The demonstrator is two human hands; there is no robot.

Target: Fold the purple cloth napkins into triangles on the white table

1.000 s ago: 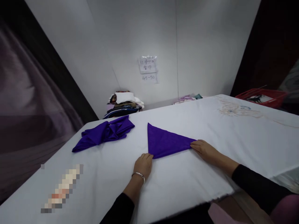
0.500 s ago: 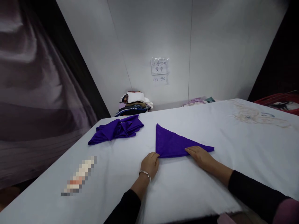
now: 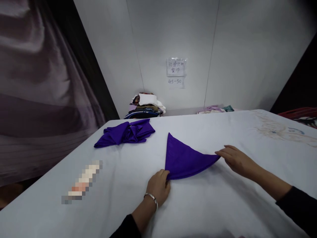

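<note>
A purple cloth napkin (image 3: 187, 160), folded into a triangle, lies in front of me on the white-covered table (image 3: 205, 205). Its near left corner is pinched by my left hand (image 3: 159, 187), which wears a bracelet at the wrist. My right hand (image 3: 235, 160) grips the right tip between thumb and fingers and holds it up off the surface. Between the two hands the napkin's near edge sags in a curve. Farther back on the left, a crumpled heap of purple cloth (image 3: 125, 133) rests on the table, apart from both hands.
Behind the table's far edge a stack of folded clothes (image 3: 146, 107) stands against the wall, with more fabrics (image 3: 214, 109) to its right. A blurred-out item (image 3: 83, 181) lies at left. A paper sign (image 3: 176, 72) hangs on the wall; a red basket (image 3: 299, 113) is at far right.
My right hand has moved from lying on the napkin to its right tip, taken hold and lifted it. My left hand stays at the left corner. The view has shifted slightly.
</note>
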